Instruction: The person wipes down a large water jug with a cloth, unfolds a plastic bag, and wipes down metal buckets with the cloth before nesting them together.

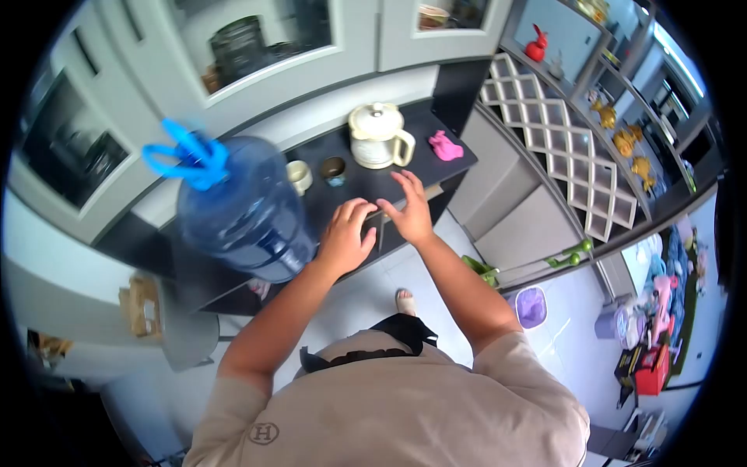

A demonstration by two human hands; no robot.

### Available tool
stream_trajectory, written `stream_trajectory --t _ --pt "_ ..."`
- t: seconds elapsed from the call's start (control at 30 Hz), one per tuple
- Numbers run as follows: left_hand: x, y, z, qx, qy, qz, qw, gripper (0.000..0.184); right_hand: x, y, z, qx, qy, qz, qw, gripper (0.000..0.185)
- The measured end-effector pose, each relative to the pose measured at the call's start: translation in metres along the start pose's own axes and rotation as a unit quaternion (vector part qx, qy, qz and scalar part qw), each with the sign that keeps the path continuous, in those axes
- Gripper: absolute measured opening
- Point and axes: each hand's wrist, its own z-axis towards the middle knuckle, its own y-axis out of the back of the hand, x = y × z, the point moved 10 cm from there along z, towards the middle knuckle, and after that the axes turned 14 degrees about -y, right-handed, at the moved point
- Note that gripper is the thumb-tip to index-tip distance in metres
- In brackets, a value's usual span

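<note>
currently, i see left hand (345, 237) and right hand (409, 216) near front edge of counter (359, 180), fingers loosely bent, gripping nothing. jug (375, 140) stands beyond right hand, brown cup (333, 170) beyond left. i judge step as empty-handed positioning; grasping jug would need forward reach.

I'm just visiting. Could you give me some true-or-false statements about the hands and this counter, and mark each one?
1. The left hand and right hand are both clear of the pitcher's lid. True.
2. The pink object is left of the pitcher in view. False: it is on the right.
3. The pale cup and dark cup stand between the water bottle and pitcher. True.
4. The bottle is topped with red. False: its looped top piece is blue.
</note>
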Motion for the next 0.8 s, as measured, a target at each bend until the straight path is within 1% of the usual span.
stream_trajectory --t 0.1,0.13,0.23,0.27,0.37,0.4,0.47,0.5,0.53,0.63,0.67,0.7,0.77,0.8 --pt "0.006 -0.069 0.049 0.035 -0.026 -0.042 0.998 0.046 -0.079 0.048 0.02 -0.031 -0.069 -0.046 0.996 0.064" --pt "0.01 -0.098 0.065 0.074 -0.017 -0.059 0.995 0.049 -0.103 0.061 0.028 -0.039 -0.085 -0.072 0.993 0.063" --pt "0.028 -0.182 0.116 0.105 -0.019 -0.059 0.993 0.054 -0.186 0.085 0.069 -0.02 -0.121 -0.087 0.989 0.063" --pt "0.04 -0.213 0.13 0.124 -0.013 -0.053 0.991 0.059 -0.209 0.091 0.085 -0.03 -0.109 -0.091 0.989 0.06" --pt "0.081 -0.29 0.177 0.128 0.024 -0.052 0.99 0.061 -0.273 0.094 0.131 0.01 -0.13 -0.079 0.988 0.055" --pt "0.098 -0.313 0.188 0.141 0.041 -0.05 0.988 0.063 -0.285 0.094 0.147 0.003 -0.113 -0.09 0.989 0.048" --pt "0.13 -0.35 0.201 0.141 0.082 -0.042 0.986 0.066 -0.316 0.086 0.178 0.036 -0.138 -0.089 0.986 0.047" --pt "0.143 -0.36 0.206 0.133 0.105 -0.039 0.985 0.067 -0.33 0.078 0.19 0.055 -0.149 -0.085 0.984 0.046" --pt "0.151 -0.368 0.209 0.126 0.116 -0.034 0.985 0.068 -0.332 0.075 0.208 0.061 -0.109 -0.047 0.991 0.038" --pt "0.169 -0.376 0.217 0.107 0.142 -0.025 0.984 0.07 -0.344 0.059 0.241 0.035 -0.059 -0.105 0.992 0.03" --pt "0.171 -0.375 0.217 0.104 0.149 -0.028 0.983 0.07 -0.349 0.051 0.246 0.039 -0.031 -0.117 0.992 0.024" --pt "0.171 -0.373 0.219 0.101 0.155 -0.033 0.982 0.071 -0.353 0.045 0.249 0.055 -0.024 -0.122 0.991 0.024" --pt "0.17 -0.362 0.225 0.077 0.167 -0.048 0.982 0.074 -0.352 0.037 0.248 0.086 -0.006 -0.134 0.987 0.024" --pt "0.169 -0.353 0.227 0.062 0.175 -0.054 0.981 0.075 -0.322 0.049 0.248 0.072 0.041 -0.078 0.993 0.018"
